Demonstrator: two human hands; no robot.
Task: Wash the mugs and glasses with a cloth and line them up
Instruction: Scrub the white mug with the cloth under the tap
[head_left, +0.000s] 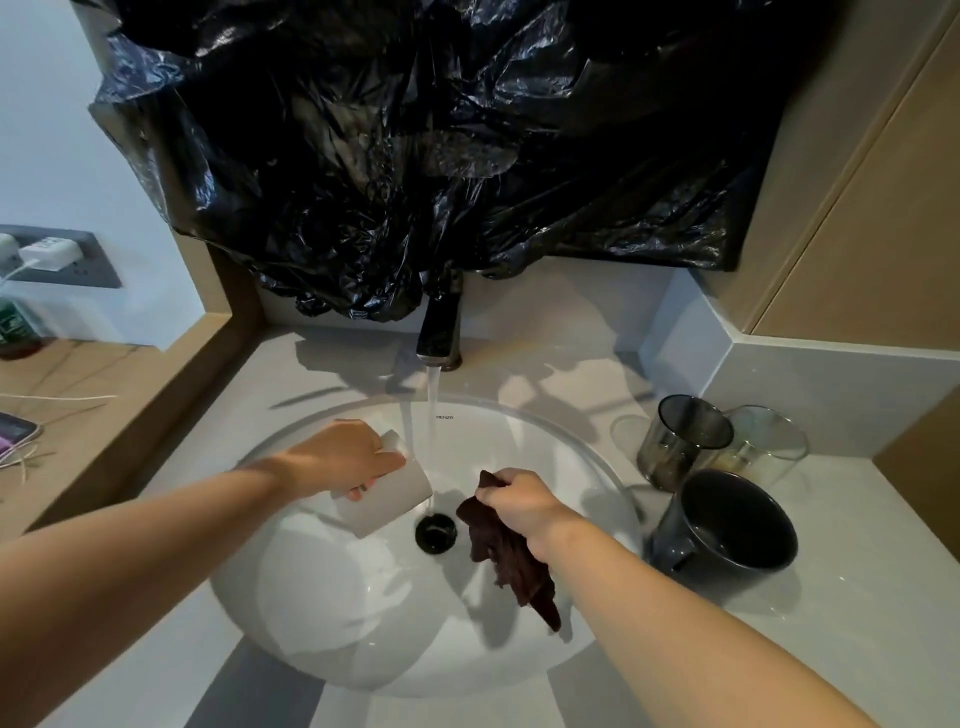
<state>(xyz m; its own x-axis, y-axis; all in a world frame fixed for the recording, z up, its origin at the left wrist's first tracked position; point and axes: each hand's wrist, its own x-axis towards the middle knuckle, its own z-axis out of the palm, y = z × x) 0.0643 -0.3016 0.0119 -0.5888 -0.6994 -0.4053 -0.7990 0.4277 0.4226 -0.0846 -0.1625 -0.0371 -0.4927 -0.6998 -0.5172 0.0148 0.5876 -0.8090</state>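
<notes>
One white mug (387, 493), plain and smooth, is held tilted low over the sink (322, 597), just left of the water stream (432, 415) that falls from the black faucet (440, 332). The left hand (343, 457) has its fingers curled round the mug's upper end. The right hand (519, 499) clenches a dark brown cloth (511, 558), which hangs into the basin beside the drain (435, 532). On the counter (857, 597) to the right stand a smoked glass (680, 441), a clear glass (769, 441) and a dark mug (727, 525). Crumpled black plastic (415, 156) hangs over the faucet's top.
</notes>
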